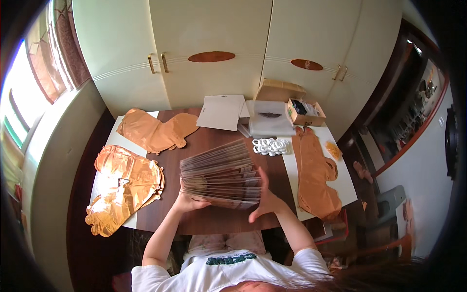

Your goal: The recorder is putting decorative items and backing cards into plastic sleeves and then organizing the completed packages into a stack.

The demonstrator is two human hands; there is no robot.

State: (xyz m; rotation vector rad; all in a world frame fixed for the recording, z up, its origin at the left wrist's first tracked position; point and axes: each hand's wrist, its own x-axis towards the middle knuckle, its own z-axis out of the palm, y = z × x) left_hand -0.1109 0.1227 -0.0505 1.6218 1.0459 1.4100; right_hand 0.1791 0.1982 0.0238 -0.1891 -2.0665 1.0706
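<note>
A thick stack of thin flat sheets, apparently in clear sleeves (221,170), is fanned out above the middle of the table. My left hand (192,200) grips its near left corner, the thumb along the near side and the other fingers mostly hidden behind the stack. Along the stack's right edge, my right hand (267,197) is open, fingers stretched upward and thumb spread apart toward me. Whether the stack's lower edge rests on the tabletop is hidden from view.
Flat copper-coloured foil balloons lie at the far left (153,130), near left (124,182) and right (314,175). Behind the stack are white rings (270,146), pale boards (221,113), clear plastic bags (272,119) and an open carton (306,117). A small yellow packet (333,150) lies far right.
</note>
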